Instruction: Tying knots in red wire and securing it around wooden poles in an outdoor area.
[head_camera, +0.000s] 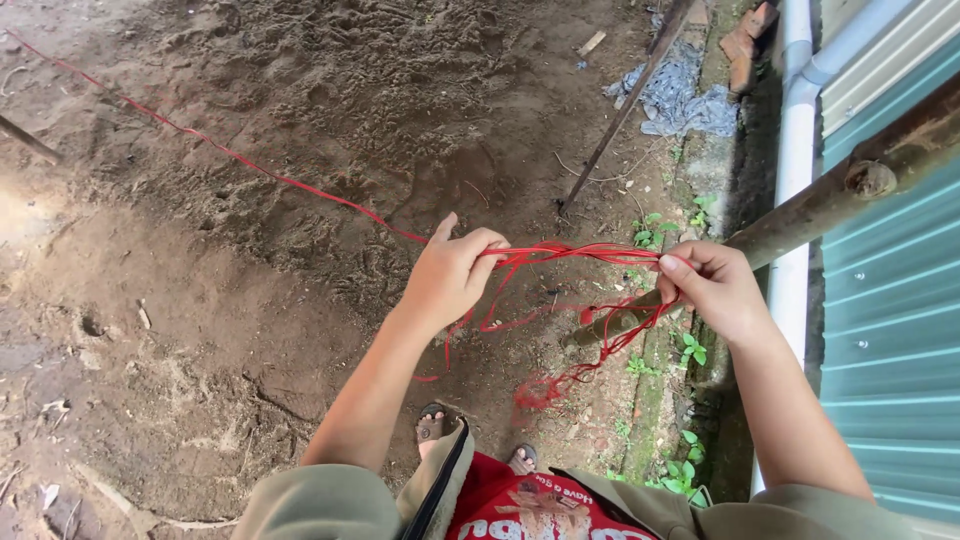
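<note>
Bare, churned dirt ground (250, 300) fills most of the view, brown and lumpy, with small scraps and twigs scattered over it. Along the right edge stands a teal corrugated metal wall (890, 330), and just beside it a white plastic pipe (795, 150) runs down toward the ground. A rusty metal pole (830, 200) slants across from the upper right, passing in front of the pipe and down behind the right hand. A thinner dark rod (625, 105) leans from the top edge into the soil near the middle. At the top, near the pipe, lies a crumpled grey cloth (675, 95) beside some broken bricks (745, 40). Small green weeds (690, 350) grow along the strip at the foot of the wall.

A long red string (230, 155) stretches taut from the upper left corner across the ground to the left hand (445, 275). That hand is closed around the string, index finger lifted a little. From it several strands run straight across to the right hand (715, 285), which is clenched on a bundle of the same string; loose loops (560, 375) hang tangled below and between the two hands, above the ground.

At the bottom edge show the person's olive sleeves, a red shirt, and two sandalled feet (432, 425) on the dirt.
</note>
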